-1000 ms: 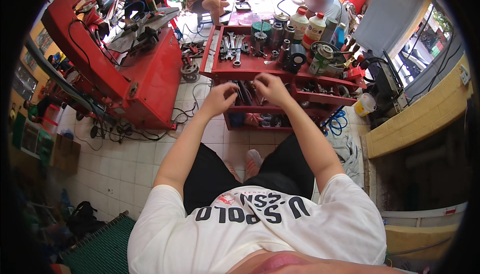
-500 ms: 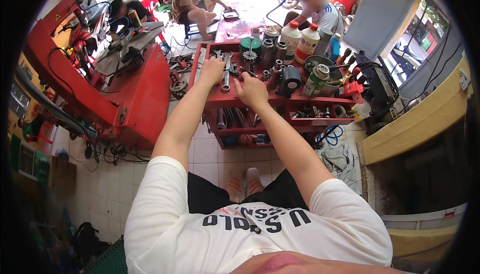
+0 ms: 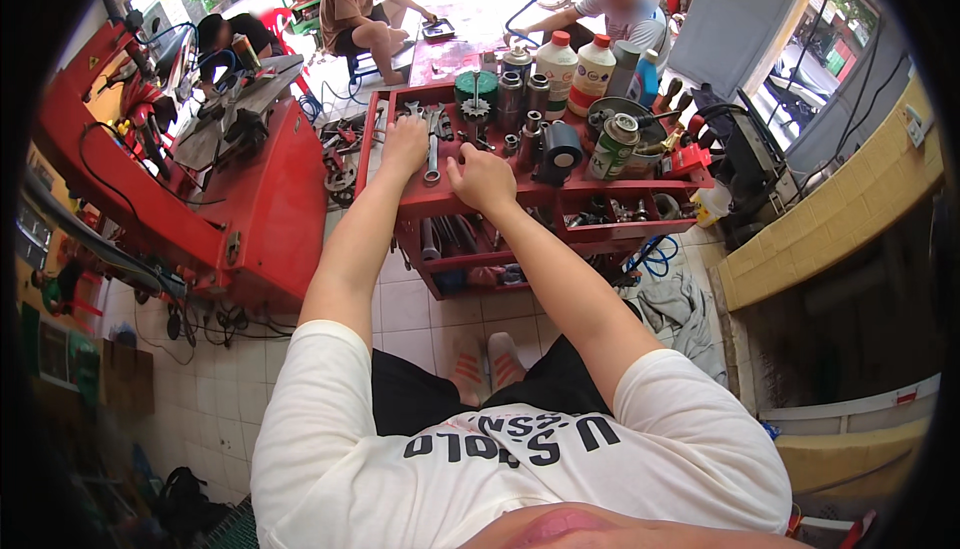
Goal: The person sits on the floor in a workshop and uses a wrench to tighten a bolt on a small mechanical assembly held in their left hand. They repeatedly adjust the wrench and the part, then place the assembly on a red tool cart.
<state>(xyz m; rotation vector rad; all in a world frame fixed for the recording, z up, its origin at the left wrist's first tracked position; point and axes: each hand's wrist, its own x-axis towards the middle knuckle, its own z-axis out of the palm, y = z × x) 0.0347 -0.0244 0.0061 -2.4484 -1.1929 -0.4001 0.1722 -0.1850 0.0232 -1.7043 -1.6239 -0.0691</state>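
My left hand lies over the left side of the red tool cart's top tray, fingers curled down on a wrench whose jaw end shows just past them. Right beside it lies a long combination wrench, its ring end toward me. My right hand is over the tray's front edge, thumb and fingers curled together; a small dark bit shows at the fingertips, too small to name. Beyond that hand stand a green round container with a toothed gear on it, several sockets and a black cylinder.
Bottles with red caps, a spray can and a metal bowl crowd the cart's right side. A red machine stands at left. Three people sit beyond the cart. A grey cloth lies on the floor at right.
The whole view has shifted, so the cart appears slightly further left. Both hands stay over the tray; my right hand's fingers have drawn back slightly from the small parts.
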